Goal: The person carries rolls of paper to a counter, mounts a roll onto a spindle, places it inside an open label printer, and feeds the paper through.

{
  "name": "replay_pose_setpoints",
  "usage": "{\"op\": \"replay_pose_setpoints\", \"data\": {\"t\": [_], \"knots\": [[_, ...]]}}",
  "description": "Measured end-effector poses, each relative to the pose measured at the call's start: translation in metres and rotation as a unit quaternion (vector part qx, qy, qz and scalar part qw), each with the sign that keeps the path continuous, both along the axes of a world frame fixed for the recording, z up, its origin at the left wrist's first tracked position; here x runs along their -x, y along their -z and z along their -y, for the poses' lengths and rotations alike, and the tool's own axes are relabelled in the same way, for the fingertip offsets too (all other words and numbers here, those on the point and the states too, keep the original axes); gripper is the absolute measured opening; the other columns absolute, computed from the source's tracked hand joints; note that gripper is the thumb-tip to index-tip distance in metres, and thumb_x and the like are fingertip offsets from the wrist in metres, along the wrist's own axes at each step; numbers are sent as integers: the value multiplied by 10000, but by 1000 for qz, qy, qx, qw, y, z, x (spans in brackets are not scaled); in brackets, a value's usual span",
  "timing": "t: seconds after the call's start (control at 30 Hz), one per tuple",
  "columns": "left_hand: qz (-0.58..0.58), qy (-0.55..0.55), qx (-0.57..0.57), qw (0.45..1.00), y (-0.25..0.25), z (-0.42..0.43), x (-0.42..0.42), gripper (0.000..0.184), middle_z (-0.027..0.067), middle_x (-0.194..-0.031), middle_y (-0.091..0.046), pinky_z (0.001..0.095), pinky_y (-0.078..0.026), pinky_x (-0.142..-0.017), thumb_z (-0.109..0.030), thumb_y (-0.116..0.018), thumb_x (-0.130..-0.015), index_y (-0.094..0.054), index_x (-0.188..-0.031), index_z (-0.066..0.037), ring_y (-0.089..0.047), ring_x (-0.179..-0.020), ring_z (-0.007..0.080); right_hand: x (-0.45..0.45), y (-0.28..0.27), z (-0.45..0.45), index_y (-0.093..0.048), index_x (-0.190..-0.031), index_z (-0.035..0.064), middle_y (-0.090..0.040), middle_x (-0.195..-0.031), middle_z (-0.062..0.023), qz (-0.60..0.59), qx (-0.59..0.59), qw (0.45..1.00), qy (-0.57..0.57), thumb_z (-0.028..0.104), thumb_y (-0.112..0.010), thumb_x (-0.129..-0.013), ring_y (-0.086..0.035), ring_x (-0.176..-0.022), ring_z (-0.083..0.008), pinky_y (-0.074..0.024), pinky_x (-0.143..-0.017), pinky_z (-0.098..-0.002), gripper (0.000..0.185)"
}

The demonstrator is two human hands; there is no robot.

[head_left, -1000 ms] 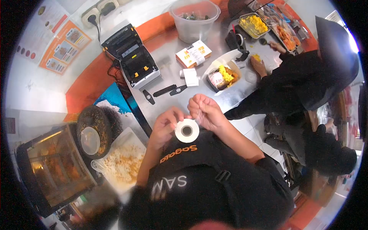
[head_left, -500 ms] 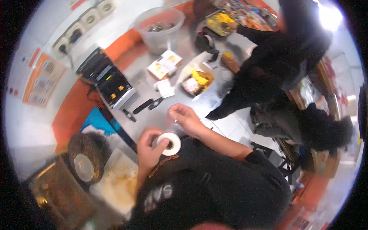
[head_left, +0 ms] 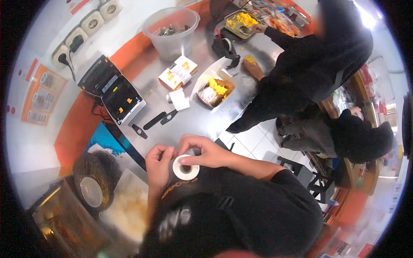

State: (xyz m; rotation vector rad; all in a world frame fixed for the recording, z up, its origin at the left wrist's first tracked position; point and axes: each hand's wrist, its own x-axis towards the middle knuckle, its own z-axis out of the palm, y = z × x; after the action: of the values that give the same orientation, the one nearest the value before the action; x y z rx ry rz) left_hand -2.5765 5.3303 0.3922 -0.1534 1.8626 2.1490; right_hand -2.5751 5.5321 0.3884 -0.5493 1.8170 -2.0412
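My right hand (head_left: 204,151) grips a small white paper roll (head_left: 181,172), with its thumb across the face by the hollow core. The roll is just in front of my black shirt. Close against its left side is my left hand (head_left: 158,165), thumb and fingertips pinched together; what they hold, if anything, I cannot make out. Beyond my hands a label printer (head_left: 122,103) lies with its lid up. Several black plastic spindle parts (head_left: 155,121) rest on the metal table (head_left: 161,138) beside it.
An open food box (head_left: 216,92) with yellow topping, a closed printed carton (head_left: 178,72) and a clear bucket (head_left: 171,38) stand on the table. A co-worker in black (head_left: 301,69) reaches over a tray of yellow food (head_left: 241,24). Another person (head_left: 359,135) bends at right.
The roll has passed from my left hand to my right. My right hand has come down and left onto it; my left hand now pinches beside it.
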Motion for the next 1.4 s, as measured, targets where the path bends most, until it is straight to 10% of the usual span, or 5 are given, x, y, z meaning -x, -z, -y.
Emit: {"op": "replay_pose_setpoints", "data": {"t": [0.27, 0.4, 0.47, 0.83, 1.4], "knots": [[-151, 78, 27, 985, 51, 10, -4, 165, 86, -1149, -619, 279, -473, -870, 23, -584, -945, -627, -1104, 14, -590, -998, 139, 7, -20, -3, -653, -1045, 108, -569, -1126, -77, -271, -119, 952, 78, 272, -824, -821, -518, -1122, -262, -387, -991, -408, 327], [82, 128, -296, 943, 54, 11, -9, 484, 101, -1285, -587, 360, -450, -1007, -139, -740, -862, -548, -1286, -6, -580, -1167, 215, 14, -36, -8, -634, -1054, 139, -565, -1187, -85, -307, -88, 947, -29, 346, -854, -766, -495, -1145, -312, -350, -1002, -446, 417], [-214, 219, -50, 951, 48, -5, 1, 677, 108, -1315, -579, 362, -447, -1020, -250, -846, -762, -532, -1314, -16, -569, -1199, 221, 21, -34, -9, -617, -1022, 147, -558, -1243, -97, -314, -139, 938, -47, 378, -871, -737, -499, -1145, -320, -349, -986, -443, 447], [-299, -49, 339, 890, 39, -38, 29, 671, 172, -1064, -607, 464, -500, -844, -219, -866, -642, -533, -1189, -19, -603, -973, 406, 48, -30, 14, -615, -851, 57, -511, -1086, -152, -284, -380, 863, 175, 286, -836, -742, -480, -1038, -345, -374, -941, -473, 337], [-32, 260, 237, 935, 151, -19, 61, 668, 217, -1052, -707, 423, -539, -847, -380, -889, -604, -648, -1107, -12, -693, -979, 370, 61, 125, -26, -689, -1137, 31, -552, -1083, -206, -85, -376, 922, 32, 362, -843, -737, -543, -1009, -361, -432, -915, -453, 542]]}}
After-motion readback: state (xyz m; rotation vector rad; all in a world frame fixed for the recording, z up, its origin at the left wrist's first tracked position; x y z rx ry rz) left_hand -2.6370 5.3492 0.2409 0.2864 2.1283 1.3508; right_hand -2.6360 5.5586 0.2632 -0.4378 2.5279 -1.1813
